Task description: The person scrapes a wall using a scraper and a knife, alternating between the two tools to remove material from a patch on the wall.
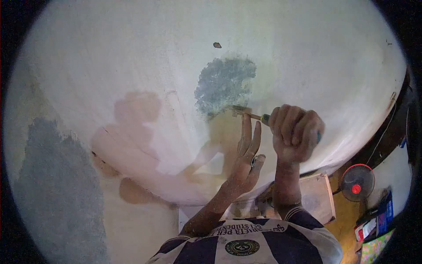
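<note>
My right hand (295, 132) is wrapped in a fist around the handle of a scraper (255, 116), whose yellowish and dark end shows beside the fingers. Its metal blade points left and lies against the pale wall (290, 57), at the lower edge of a rough grey patch (226, 83) where the light coating is gone. My left hand (248, 160), with a ring on one finger, reaches up with fingers stretched out. Its fingertips are right at the scraper's blade. Most of the handle is hidden in my right fist.
A larger grey bare area (61, 193) spreads over the wall at the left. A small dark chip mark (217, 45) sits above the patch. At the lower right are a red-rimmed fan (357, 183), a wood-edged panel (314, 198) and some packages (373, 222).
</note>
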Demonstrator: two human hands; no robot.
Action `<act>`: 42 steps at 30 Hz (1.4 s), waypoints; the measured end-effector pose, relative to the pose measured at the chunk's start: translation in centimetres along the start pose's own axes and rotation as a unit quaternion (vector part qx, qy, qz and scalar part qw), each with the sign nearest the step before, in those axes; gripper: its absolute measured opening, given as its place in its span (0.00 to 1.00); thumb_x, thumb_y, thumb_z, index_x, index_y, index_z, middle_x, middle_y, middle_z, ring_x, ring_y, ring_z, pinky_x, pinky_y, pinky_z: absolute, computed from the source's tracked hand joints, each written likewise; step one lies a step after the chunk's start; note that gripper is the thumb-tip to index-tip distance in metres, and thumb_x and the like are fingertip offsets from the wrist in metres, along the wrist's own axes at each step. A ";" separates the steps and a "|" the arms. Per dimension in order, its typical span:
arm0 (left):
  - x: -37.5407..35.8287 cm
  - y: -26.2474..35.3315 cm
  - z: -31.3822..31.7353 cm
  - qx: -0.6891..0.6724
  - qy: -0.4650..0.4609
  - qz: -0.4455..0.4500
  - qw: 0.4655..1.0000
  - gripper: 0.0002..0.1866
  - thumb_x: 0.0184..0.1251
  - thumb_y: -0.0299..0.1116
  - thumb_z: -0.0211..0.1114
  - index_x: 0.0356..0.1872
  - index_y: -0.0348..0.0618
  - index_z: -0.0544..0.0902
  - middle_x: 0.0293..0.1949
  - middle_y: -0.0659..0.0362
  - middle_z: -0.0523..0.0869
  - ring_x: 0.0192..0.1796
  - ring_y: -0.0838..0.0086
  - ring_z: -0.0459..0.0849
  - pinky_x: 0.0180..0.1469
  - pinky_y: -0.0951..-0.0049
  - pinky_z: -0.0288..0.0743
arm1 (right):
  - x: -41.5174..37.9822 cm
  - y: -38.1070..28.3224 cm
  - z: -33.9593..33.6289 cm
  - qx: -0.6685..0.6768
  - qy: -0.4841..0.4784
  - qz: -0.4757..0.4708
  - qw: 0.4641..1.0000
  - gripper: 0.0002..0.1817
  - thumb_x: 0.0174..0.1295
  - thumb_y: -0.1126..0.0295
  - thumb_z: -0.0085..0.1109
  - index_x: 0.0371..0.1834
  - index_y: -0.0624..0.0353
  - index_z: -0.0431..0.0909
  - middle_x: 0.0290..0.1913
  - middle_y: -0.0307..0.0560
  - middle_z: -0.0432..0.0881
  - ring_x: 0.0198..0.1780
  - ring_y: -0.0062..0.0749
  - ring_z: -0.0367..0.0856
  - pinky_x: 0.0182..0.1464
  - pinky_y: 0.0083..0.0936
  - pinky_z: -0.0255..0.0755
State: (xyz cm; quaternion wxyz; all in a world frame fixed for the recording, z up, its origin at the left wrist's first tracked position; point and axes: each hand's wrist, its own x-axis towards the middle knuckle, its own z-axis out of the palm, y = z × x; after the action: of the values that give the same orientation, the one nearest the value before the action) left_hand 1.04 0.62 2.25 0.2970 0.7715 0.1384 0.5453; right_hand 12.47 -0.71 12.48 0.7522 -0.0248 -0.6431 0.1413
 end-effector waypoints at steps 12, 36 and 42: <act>-2.9 -0.8 -0.8 -0.004 0.039 0.006 0.999 0.35 0.79 0.40 0.46 0.80 0.39 0.44 0.80 0.41 0.37 0.81 0.46 0.35 0.78 0.46 0.36 | -2.8 2.1 -0.1 -0.413 -0.062 -0.006 0.909 0.07 0.62 0.74 0.61 0.27 0.59 0.76 0.30 0.42 0.79 0.33 0.23 0.76 0.34 0.25 0.75; -4.5 -0.8 -1.1 -0.049 0.062 0.019 0.997 0.36 0.79 0.41 0.46 0.80 0.38 0.43 0.80 0.40 0.37 0.82 0.47 0.36 0.78 0.48 0.35 | -1.6 2.2 1.5 -0.330 -0.065 0.120 0.934 0.12 0.68 0.66 0.57 0.27 0.60 0.75 0.30 0.44 0.79 0.37 0.31 0.76 0.45 0.31 0.71; -4.1 -1.0 -1.6 -0.019 0.050 0.004 0.999 0.37 0.79 0.44 0.43 0.79 0.36 0.42 0.80 0.40 0.37 0.82 0.48 0.36 0.79 0.49 0.35 | -4.5 1.2 -0.2 -0.466 -0.059 0.123 0.874 0.10 0.68 0.67 0.53 0.31 0.61 0.78 0.31 0.46 0.81 0.32 0.32 0.80 0.42 0.30 0.77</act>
State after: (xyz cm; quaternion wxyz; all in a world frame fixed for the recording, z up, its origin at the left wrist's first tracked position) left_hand -1.84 -0.27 -1.14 0.3021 0.7382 0.1391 0.5869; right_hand 11.84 -0.59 7.86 0.5904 -0.4427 -0.6697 -0.0825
